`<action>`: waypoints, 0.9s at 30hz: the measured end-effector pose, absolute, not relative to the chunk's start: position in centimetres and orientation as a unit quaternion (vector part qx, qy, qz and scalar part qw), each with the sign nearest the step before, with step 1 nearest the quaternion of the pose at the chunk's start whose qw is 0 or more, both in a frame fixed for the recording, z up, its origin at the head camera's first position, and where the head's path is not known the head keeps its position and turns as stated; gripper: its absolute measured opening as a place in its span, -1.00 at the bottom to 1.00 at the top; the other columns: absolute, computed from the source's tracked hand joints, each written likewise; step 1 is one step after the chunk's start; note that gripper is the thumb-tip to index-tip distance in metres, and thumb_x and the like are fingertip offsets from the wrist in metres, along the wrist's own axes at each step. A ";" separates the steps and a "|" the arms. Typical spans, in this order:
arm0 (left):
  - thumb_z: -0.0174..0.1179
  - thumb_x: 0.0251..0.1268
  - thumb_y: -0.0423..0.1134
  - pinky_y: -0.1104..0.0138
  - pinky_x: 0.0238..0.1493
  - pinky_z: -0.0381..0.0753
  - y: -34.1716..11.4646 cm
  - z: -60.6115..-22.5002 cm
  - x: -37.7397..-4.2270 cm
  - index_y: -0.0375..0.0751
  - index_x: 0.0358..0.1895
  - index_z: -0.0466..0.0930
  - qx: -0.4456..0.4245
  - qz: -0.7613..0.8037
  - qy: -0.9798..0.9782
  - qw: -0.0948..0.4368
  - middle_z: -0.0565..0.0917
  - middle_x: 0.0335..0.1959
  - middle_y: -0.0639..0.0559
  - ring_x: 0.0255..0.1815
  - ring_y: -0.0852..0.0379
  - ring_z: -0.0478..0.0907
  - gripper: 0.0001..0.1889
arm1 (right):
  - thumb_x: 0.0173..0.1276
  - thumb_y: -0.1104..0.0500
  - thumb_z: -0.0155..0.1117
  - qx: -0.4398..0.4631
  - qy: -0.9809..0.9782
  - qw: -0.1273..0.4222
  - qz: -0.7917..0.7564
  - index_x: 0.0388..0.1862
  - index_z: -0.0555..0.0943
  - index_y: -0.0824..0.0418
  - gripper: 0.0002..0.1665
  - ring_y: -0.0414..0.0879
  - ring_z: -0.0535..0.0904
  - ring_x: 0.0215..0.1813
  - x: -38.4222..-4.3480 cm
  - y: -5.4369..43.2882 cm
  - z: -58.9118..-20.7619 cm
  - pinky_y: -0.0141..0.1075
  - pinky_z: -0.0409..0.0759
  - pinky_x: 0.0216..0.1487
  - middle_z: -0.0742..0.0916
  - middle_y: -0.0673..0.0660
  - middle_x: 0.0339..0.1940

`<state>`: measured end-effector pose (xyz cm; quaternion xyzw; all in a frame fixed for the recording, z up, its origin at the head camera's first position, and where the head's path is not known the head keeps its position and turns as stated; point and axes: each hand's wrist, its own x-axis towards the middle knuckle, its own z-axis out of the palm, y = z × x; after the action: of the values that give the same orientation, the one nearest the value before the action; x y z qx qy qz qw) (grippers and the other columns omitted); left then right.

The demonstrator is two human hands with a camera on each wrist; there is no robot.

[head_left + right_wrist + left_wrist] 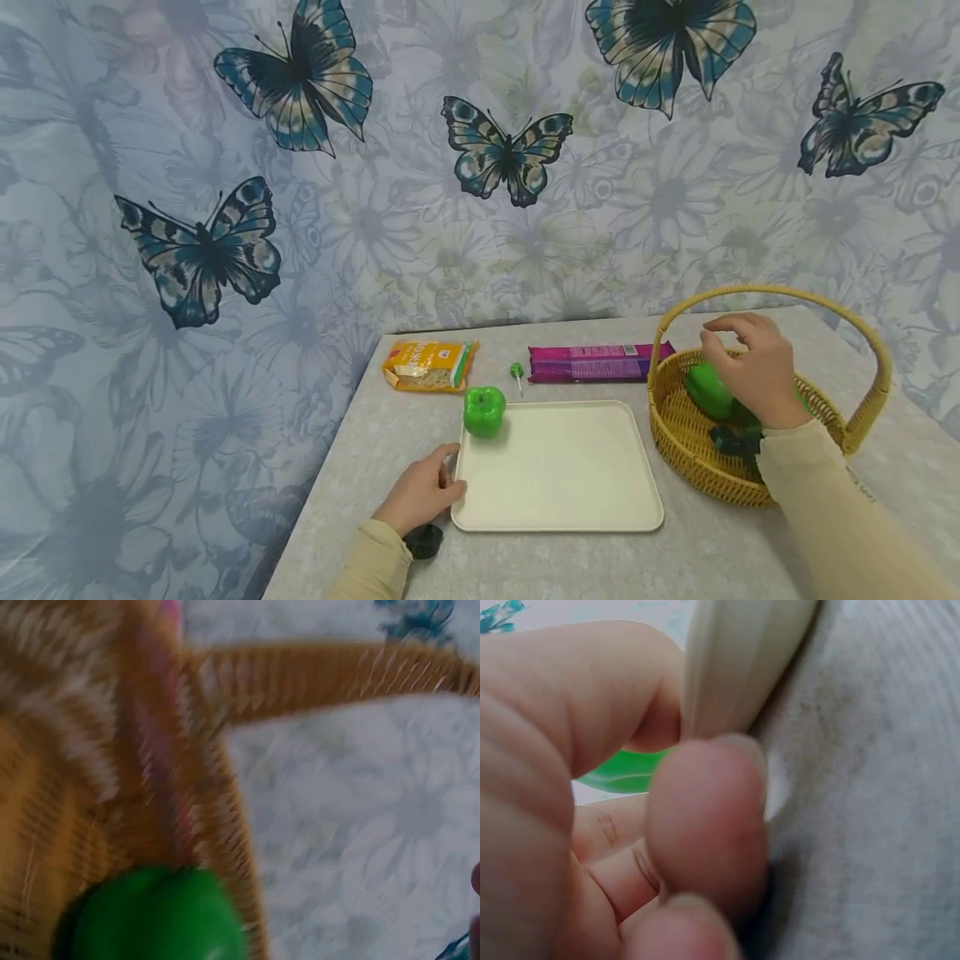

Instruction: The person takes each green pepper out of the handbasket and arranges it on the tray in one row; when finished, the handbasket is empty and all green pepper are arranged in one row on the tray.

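Observation:
My left hand holds the left edge of a cream tray, thumb and fingers at its rim. A green bell pepper sits at the tray's far left corner. In the left wrist view the tray's pale side rises between finger and thumb. Above a yellow wicker basket is my right hand, thumb apart from its bent fingers, with nothing held. A green pepper lies in the basket beneath it, and also shows in the right wrist view. The hand and sleeve hide part of the basket's contents.
Behind the tray lie an orange food bag, a green lollipop and a long purple packet. The basket's tall handle arches over the right hand. A butterfly-patterned cloth hangs behind the table.

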<state>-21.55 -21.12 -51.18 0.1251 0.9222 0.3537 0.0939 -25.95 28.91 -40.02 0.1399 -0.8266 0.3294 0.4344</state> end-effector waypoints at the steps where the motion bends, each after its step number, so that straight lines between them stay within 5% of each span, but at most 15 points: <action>1: 0.29 0.35 -0.12 0.30 -0.54 0.50 -21.1 -51.2 -21.5 -0.26 0.49 0.35 0.126 0.354 0.922 0.094 0.60 -0.47 0.12 -0.55 0.18 0.52 -0.32 | 0.38 0.25 0.31 0.119 -0.837 0.420 0.330 -0.14 0.76 0.37 -0.80 0.30 0.56 0.05 -26.1 29.5 -40.6 0.03 0.48 0.08 0.74 0.40 -0.07; 4: 0.30 0.34 -0.14 0.30 -0.54 0.49 -20.8 -51.3 -21.2 -0.26 0.48 0.36 0.125 0.360 0.919 0.097 0.60 -0.47 0.11 -0.55 0.18 0.51 -0.32 | 0.48 0.18 0.22 0.060 -0.868 0.364 0.333 -0.08 0.72 0.41 -0.70 0.45 0.47 0.12 -26.3 30.9 -42.3 0.37 0.32 0.13 0.68 0.48 0.02; 12: 0.29 0.36 -0.11 0.32 -0.50 0.48 -20.2 -51.6 -21.3 -0.24 0.50 0.36 0.126 0.351 0.923 0.091 0.59 -0.45 0.13 -0.54 0.20 0.49 -0.32 | 0.57 0.09 0.12 0.010 -0.919 0.266 0.290 0.02 0.69 0.36 -0.63 0.49 0.46 0.15 -26.9 32.7 -44.8 0.47 0.31 0.06 0.61 0.52 0.14; 18: 0.29 0.36 -0.13 0.30 -0.51 0.48 -21.0 -51.1 -21.4 -0.28 0.50 0.34 0.132 0.339 0.927 0.091 0.59 -0.46 0.13 -0.54 0.18 0.51 -0.31 | 0.53 0.13 0.17 0.013 -0.943 0.187 0.275 0.02 0.69 0.37 -0.66 0.44 0.53 0.06 -27.3 32.5 -46.0 0.34 0.46 -0.08 0.60 0.54 0.17; 23: 0.29 0.35 -0.14 0.31 -0.52 0.48 -21.2 -50.6 -21.6 -0.29 0.49 0.35 0.134 0.332 0.930 0.082 0.58 -0.46 0.13 -0.54 0.18 0.50 -0.32 | 0.53 0.10 0.16 0.021 -0.952 0.102 0.287 0.17 0.63 0.37 -0.57 0.16 0.57 -0.36 -27.5 32.4 -45.8 0.03 0.49 -0.28 0.61 0.53 0.20; 25: 0.29 0.36 -0.15 0.32 -0.52 0.47 -21.0 -50.6 -21.5 -0.28 0.49 0.35 0.135 0.332 0.930 0.081 0.57 -0.46 0.13 -0.54 0.19 0.49 -0.32 | 0.52 0.09 0.19 0.027 -0.954 0.090 0.284 0.20 0.62 0.37 -0.55 0.17 0.58 -0.35 -27.5 32.5 -45.7 0.02 0.49 -0.29 0.60 0.54 0.22; 27: 0.29 0.36 -0.15 0.32 -0.52 0.47 -20.9 -50.7 -21.4 -0.29 0.49 0.35 0.136 0.334 0.929 0.081 0.57 -0.46 0.13 -0.55 0.20 0.48 -0.33 | 0.50 0.08 0.21 0.036 -0.956 0.083 0.279 0.23 0.61 0.38 -0.53 0.30 0.62 -0.12 -27.5 32.6 -45.6 0.11 0.52 -0.21 0.57 0.55 0.25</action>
<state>-21.36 -20.90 -50.71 0.1360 0.9294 0.3336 0.0807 -27.51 32.63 -45.63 0.0365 -0.9561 0.2787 0.0827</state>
